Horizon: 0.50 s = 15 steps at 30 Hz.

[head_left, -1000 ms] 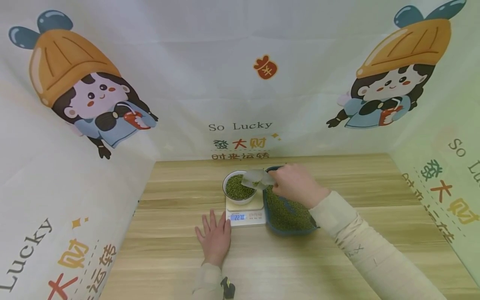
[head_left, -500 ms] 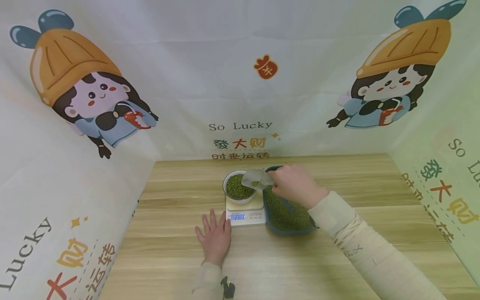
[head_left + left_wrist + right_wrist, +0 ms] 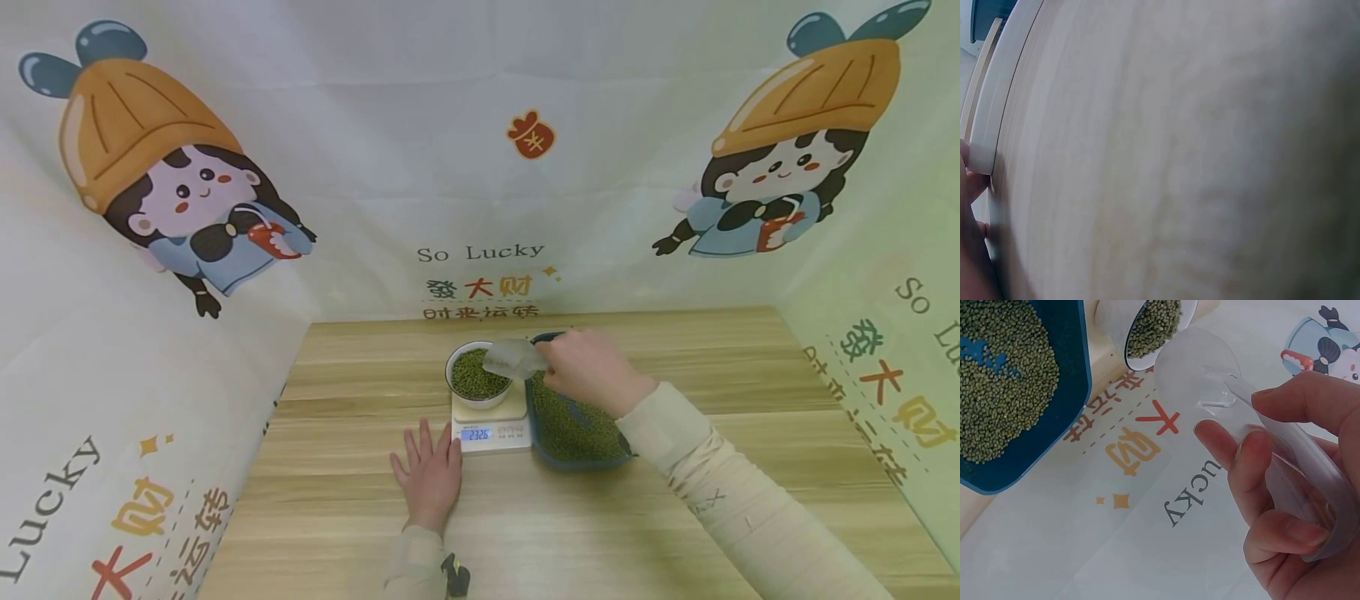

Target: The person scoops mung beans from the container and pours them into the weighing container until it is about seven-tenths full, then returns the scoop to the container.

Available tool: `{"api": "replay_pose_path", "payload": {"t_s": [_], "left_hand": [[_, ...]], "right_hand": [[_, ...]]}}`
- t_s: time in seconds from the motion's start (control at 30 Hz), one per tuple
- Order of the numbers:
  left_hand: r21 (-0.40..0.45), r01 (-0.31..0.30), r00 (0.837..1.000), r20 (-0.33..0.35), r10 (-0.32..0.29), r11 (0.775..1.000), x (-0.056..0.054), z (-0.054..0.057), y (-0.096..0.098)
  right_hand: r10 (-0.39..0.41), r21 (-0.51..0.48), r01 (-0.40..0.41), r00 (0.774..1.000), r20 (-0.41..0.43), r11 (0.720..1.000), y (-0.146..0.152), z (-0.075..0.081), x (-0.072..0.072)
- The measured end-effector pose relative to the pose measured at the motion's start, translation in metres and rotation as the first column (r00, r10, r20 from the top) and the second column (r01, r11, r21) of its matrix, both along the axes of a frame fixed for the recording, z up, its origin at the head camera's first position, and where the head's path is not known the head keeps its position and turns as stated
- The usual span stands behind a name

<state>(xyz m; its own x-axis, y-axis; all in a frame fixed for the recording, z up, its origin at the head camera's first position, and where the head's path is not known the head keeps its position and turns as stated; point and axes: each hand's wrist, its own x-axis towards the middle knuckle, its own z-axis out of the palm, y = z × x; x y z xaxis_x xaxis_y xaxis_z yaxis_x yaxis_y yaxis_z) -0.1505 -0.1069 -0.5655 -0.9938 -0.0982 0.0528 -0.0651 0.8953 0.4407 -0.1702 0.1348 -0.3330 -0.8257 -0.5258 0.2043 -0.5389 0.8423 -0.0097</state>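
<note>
My right hand [image 3: 596,373] grips the handle of a translucent plastic scoop [image 3: 516,358], fingers curled round it. The scoop's head [image 3: 1197,359] looks empty in the right wrist view and reaches over the right rim of a white bowl [image 3: 480,403]. Green mung beans [image 3: 476,373] fill much of this dark-rimmed bowl, which stands on a white kitchen scale [image 3: 517,443]. The scale's lit display [image 3: 476,435] reads about 232.6. My left hand [image 3: 433,483] rests flat on the table with fingers spread, thumb side at the scale's front left corner.
A dark blue basin [image 3: 577,465] holding many more green beans stands right beside the scale, beneath my right hand. Everything is on a wood-grain table [image 3: 337,467]. A printed white cloth [image 3: 360,208] walls the back and both sides.
The last beans have left the scoop into the bowl, and the display has climbed from about 227.0 through 232.3 to 232.6. Both hands have stayed nearly in place.
</note>
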Motion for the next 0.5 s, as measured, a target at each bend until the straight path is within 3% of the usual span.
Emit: {"api": "replay_pose_path", "payload": {"t_s": [0.5], "left_hand": [[0.005, -0.003, 1.0, 0.002, 0.003, 1.0, 0.0009, 0.0015, 0.0006]], "right_hand": [[0.014, -0.016, -0.014, 1.0, -0.006, 1.0, 0.0023, -0.0018, -0.0004]]}}
